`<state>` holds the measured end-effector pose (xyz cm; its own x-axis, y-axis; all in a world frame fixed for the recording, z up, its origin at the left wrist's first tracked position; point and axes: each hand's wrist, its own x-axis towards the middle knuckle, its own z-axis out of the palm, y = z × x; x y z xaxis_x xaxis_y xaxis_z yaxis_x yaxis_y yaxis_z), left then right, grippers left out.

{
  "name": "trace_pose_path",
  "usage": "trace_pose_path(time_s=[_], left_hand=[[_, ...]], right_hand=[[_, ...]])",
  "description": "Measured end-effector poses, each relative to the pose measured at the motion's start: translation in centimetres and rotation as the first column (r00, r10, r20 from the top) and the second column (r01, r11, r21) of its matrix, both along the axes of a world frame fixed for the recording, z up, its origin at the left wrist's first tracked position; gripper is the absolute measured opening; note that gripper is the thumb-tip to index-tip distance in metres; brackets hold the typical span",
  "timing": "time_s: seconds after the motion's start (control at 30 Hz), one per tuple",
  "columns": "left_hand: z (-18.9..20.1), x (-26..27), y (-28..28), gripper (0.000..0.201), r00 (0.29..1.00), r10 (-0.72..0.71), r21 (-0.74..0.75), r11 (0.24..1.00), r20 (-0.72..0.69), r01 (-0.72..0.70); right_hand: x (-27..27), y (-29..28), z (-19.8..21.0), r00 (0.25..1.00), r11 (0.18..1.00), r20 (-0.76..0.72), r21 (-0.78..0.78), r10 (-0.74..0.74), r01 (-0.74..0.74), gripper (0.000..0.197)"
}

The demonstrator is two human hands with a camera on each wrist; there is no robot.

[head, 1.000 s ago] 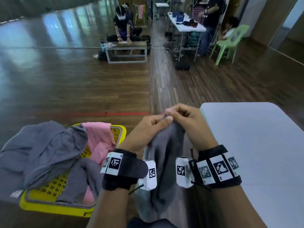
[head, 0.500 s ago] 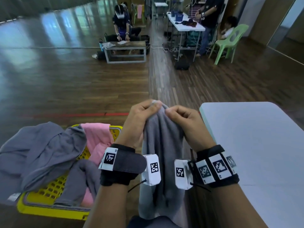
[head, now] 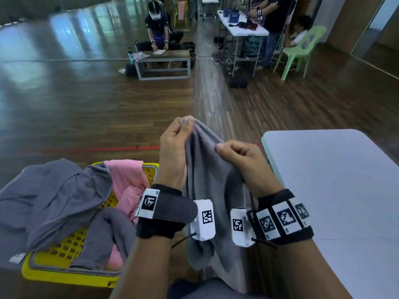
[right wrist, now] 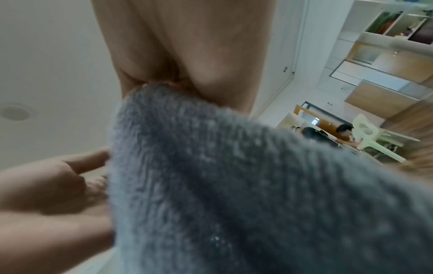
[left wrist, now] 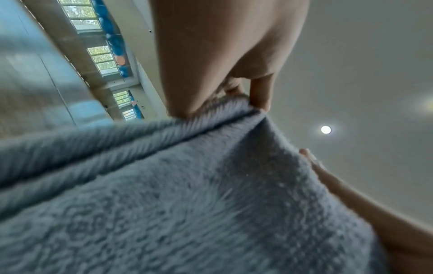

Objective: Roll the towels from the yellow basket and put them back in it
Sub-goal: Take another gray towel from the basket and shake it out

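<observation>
A grey towel (head: 207, 182) hangs in the air between my hands. My left hand (head: 185, 124) pinches its top corner, held higher. My right hand (head: 222, 147) pinches the upper edge a little lower and to the right. The left wrist view shows the towel (left wrist: 187, 194) close up under the pinching fingers (left wrist: 260, 92). The right wrist view shows the same fluffy grey towel (right wrist: 234, 185) gripped at its top. The yellow basket (head: 71, 277) sits at lower left, holding a large grey towel (head: 54, 201), a pink towel (head: 129, 182) and another grey towel (head: 108, 238).
A white table (head: 341, 190) stands at my right, its near corner beside my right hand. Dark wood floor lies ahead. Far off are a low bench (head: 164, 63) with a person, a white table (head: 244, 29) with people, and a green chair (head: 302, 48).
Both hands have risen with the grey towel. The left hand has gone higher and the hands have spread apart along the top edge, opening the towel out.
</observation>
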<state>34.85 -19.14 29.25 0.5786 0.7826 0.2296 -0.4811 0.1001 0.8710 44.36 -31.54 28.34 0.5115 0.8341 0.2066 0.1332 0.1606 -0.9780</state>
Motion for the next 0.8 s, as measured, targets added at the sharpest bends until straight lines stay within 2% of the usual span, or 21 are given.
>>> trace_pose_path(time_s=[0.07,0.13,0.17,0.2,0.23,0.27,0.3,0.33,0.37,0.4,0.43,0.47,0.5,0.53,0.57,0.6,0.63,0.73,0.8], left_hand=[[-0.3,0.1,0.0,0.025,0.982,-0.148,0.008,0.989,-0.118,0.15],[-0.8,-0.3,-0.4,0.033,0.896,-0.338,0.089,0.922,-0.287,0.376],[-0.8,-0.5,-0.4,0.036,0.867,-0.371,0.142,0.889,-0.332,0.434],[-0.8,-0.7,-0.4,0.035,0.873,-0.371,0.172,0.883,-0.316,0.438],[-0.7,-0.7,-0.4,0.03,0.906,-0.342,0.164,0.907,-0.25,0.388],[-0.5,-0.6,-0.4,0.023,0.952,-0.261,0.111,0.954,-0.16,0.28],[-0.4,-0.3,-0.2,0.02,0.992,-0.112,0.03,0.993,-0.059,0.114],[-0.3,-0.1,-0.1,0.021,0.996,0.092,-0.054,0.994,0.02,-0.09],[-0.4,0.2,0.0,0.023,0.959,0.28,-0.103,0.956,0.051,-0.274],[-0.4,0.4,-0.1,0.021,0.923,0.38,-0.108,0.922,0.065,-0.372],[-0.3,0.5,-0.2,0.017,0.923,0.381,-0.074,0.923,0.059,-0.377],[-0.1,0.5,-0.5,0.018,0.963,0.269,-0.032,0.963,0.011,-0.269],[0.2,0.5,-0.6,0.028,0.991,0.092,0.027,0.996,-0.096,-0.09],[0.2,0.3,-0.5,0.039,0.967,-0.085,0.1,0.989,-0.24,0.112],[0.1,-0.1,-0.3,0.044,0.906,-0.212,0.182,0.938,-0.366,0.294],[-0.1,-0.4,-0.1,0.04,0.862,-0.264,0.255,0.881,-0.433,0.398],[-0.3,-0.6,0.0,0.034,0.851,-0.278,0.305,0.847,-0.446,0.436],[-0.4,-1.2,0.1,0.019,0.867,-0.322,0.218,0.88,-0.382,0.423],[-0.4,-1.5,0.4,0.017,0.857,-0.358,0.194,0.873,-0.37,0.448]], right_hand=[[0.3,0.1,0.8,0.997,0.996,0.038,0.069,-0.063,0.06,0.027],[0.5,0.2,1.6,0.993,0.989,0.062,0.114,-0.097,0.09,0.028],[0.5,0.2,1.8,0.993,0.99,0.067,0.117,-0.093,0.084,0.029],[0.5,0.3,1.7,0.995,0.991,0.061,0.109,-0.081,0.074,0.029],[0.3,0.4,1.5,0.997,0.994,0.046,0.092,-0.069,0.064,0.03],[0.2,0.5,1.0,0.998,0.996,0.03,0.066,-0.056,0.054,0.03],[0.0,0.6,0.5,0.999,0.999,0.02,0.037,-0.038,0.038,0.029],[-0.2,0.8,0.1,1.0,1.0,0.016,0.012,-0.018,0.018,0.027],[-0.5,0.9,-0.2,1.0,1.0,0.016,-0.004,-0.002,0.002,0.025],[-0.6,1.0,-0.3,1.0,1.0,0.021,-0.006,0.001,-0.001,0.026],[-0.6,1.1,-0.2,0.999,1.0,0.031,0.01,-0.014,0.014,0.028],[-0.4,1.1,0.2,0.998,0.998,0.04,0.044,-0.045,0.043,0.029],[-0.3,1.1,0.7,0.996,0.993,0.047,0.087,-0.081,0.077,0.029],[0.0,1.0,1.0,0.992,0.988,0.059,0.116,-0.109,0.102,0.029],[0.1,1.0,1.2,0.99,0.986,0.075,0.127,-0.122,0.112,0.03],[0.2,0.9,1.3,0.989,0.986,0.085,0.124,-0.12,0.109,0.031],[0.1,0.9,1.1,0.991,0.988,0.076,0.12,-0.108,0.099,0.032],[-0.5,1.0,0.7,0.997,0.992,0.011,0.101,-0.078,0.076,0.033],[-0.5,1.2,0.6,0.997,0.992,0.015,0.1,-0.074,0.072,0.035]])
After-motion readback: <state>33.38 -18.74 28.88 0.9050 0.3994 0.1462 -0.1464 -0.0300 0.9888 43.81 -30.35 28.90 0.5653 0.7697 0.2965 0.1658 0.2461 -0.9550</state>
